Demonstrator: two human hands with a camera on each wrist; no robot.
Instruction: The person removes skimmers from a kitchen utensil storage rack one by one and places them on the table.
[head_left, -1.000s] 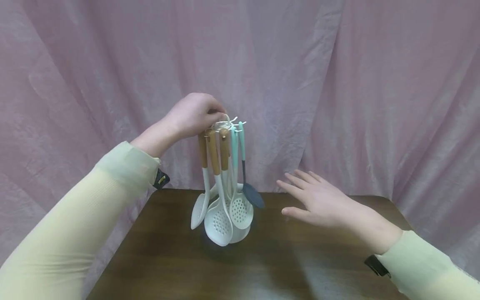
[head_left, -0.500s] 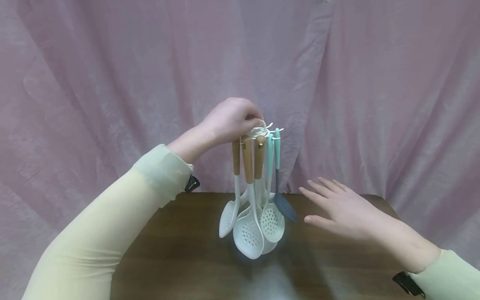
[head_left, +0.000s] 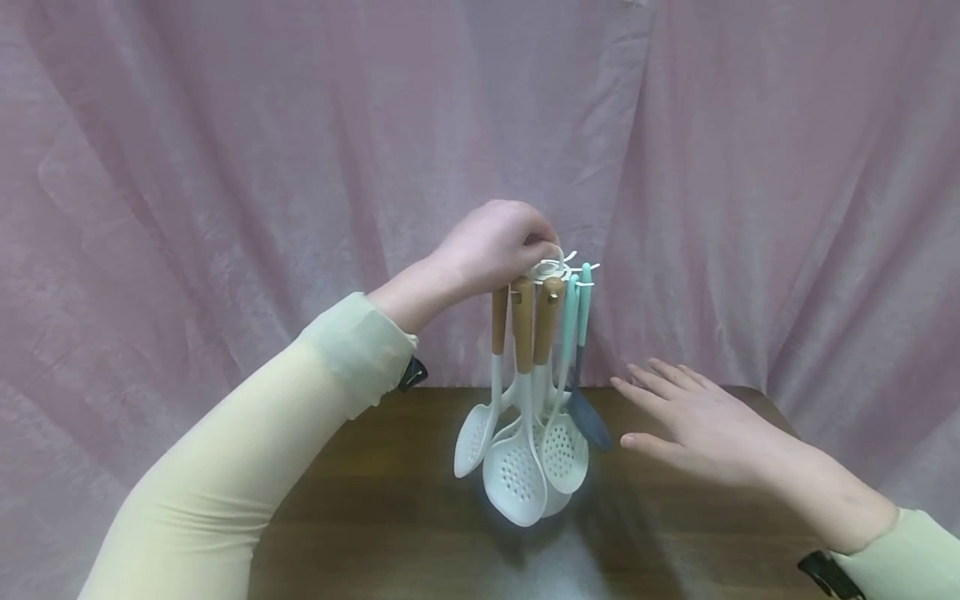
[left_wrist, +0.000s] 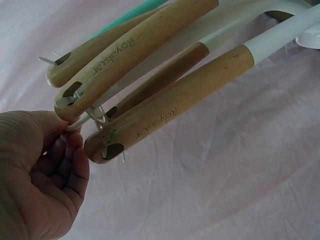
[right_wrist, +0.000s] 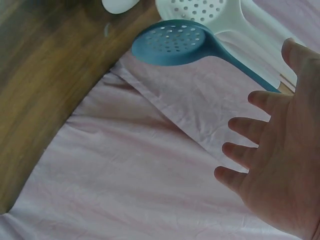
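1. Left hand (head_left: 498, 248) has its fingers curled round the top loop of a white wire rack (head_left: 558, 268) and pinches it; the wrist view shows fingers (left_wrist: 70, 165) closed on the wire.
2. Rack stands near the table's (head_left: 360, 517) far edge, about mid-width, w/ utensils hanging from its hooks.
3. Three wood handles (head_left: 523, 325) hang at the front (one reads "Royalstar" in the left wrist view), two mint handles (head_left: 579, 312) to their right.
4. White slotted spoons (head_left: 516, 479) hang lowest, heads just above or on the tabletop; cannot tell which.
5. Blue skimmer (head_left: 588, 421) hangs on the rack's right side, nearest the right hand.
6. Right hand (head_left: 701, 425) is spread flat, palm down, fingers apart, holding nothing; it hovers over the table's far right part, just beside the skimmer, not touching it.
7. Pink cloth (head_left: 225, 167) hangs behind the table as a backdrop.
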